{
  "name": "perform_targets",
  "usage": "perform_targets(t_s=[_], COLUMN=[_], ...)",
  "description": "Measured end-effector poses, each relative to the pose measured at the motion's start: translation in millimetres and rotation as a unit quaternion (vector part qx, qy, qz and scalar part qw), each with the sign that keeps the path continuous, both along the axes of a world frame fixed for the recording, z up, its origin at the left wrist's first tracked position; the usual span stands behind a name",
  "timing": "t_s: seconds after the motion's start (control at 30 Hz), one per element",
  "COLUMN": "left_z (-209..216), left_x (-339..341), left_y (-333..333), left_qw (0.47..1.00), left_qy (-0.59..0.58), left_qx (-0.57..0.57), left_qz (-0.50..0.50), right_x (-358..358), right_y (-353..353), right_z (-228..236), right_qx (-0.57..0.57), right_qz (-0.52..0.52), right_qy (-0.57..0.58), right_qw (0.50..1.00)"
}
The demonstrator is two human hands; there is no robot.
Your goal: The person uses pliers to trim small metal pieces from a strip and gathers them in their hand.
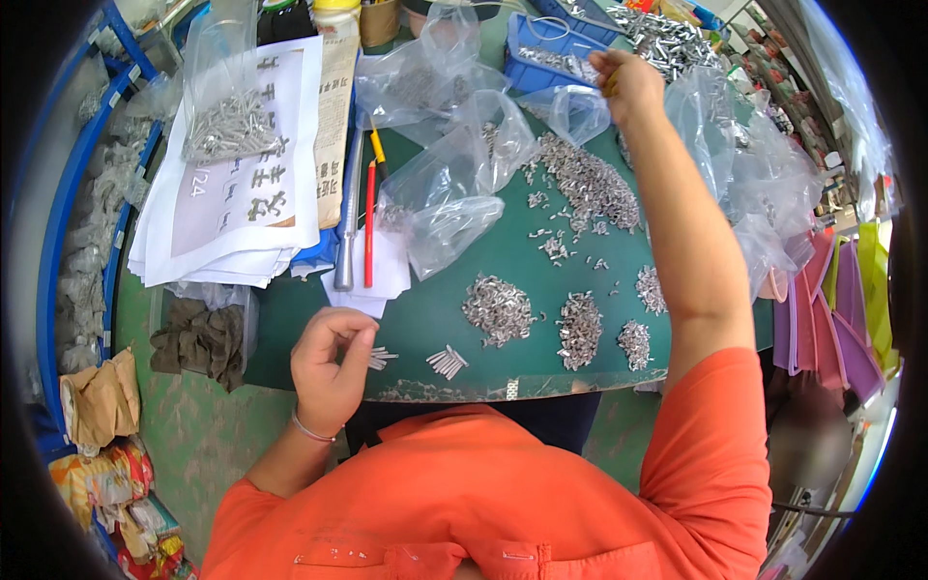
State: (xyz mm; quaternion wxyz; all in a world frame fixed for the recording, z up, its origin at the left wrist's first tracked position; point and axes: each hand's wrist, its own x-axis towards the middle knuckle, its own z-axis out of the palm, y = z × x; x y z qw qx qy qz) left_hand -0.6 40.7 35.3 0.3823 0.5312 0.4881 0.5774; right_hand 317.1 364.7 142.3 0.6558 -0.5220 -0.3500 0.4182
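My left hand (331, 365) is at the table's near edge, fingers curled in and thumb beside them. Whatever it may hold is hidden. Beside it lies a small bunch of thin metal pins (382, 359), and another bunch of pins (448, 362) sits a little to the right. My right arm reaches far across the table. The right hand (630, 89) has its fingers bent together at the right end of a blue bin (536, 72) of small metal parts. A small yellowish spot shows at its fingers, too small to name.
Heaps of short metal pieces (498, 309) lie along the near side, with a larger spread (590, 184) behind. Clear plastic bags (454, 227), a red pencil (369, 222) and stacked papers (232, 213) occupy the left and middle. Blue shelving (72, 203) stands at far left.
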Motion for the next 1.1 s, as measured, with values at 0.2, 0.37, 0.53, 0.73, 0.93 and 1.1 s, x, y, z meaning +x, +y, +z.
perform_targets(t_s=[0.2,0.37,0.53,0.73,0.93,1.1], left_z=[0,1,-4,-1,9,0], left_x=[-36,-51,-36,-23,-18,-16], left_y=[-5,-18,-12,8,15,17], left_qw=[0.993,0.980,0.948,0.915,0.882,0.901], left_qy=[0.097,0.179,0.311,0.403,0.470,0.432], left_qx=[0.008,-0.014,0.028,0.016,0.014,0.046], left_qz=[0.074,0.086,0.059,0.012,-0.002,-0.008], right_x=[14,-48,-78,-83,-74,-76], right_y=[-49,-206,-308,-341,-348,-347], right_z=[-17,-41,-75,-84,-85,-87], right_qx=[-0.029,-0.011,-0.071,-0.059,-0.061,-0.053], right_qz=[0.104,0.284,0.332,0.384,0.354,0.355], right_qy=[0.069,-0.016,-0.047,-0.022,-0.006,-0.105], right_qw=[0.992,0.959,0.939,0.921,0.933,0.928])
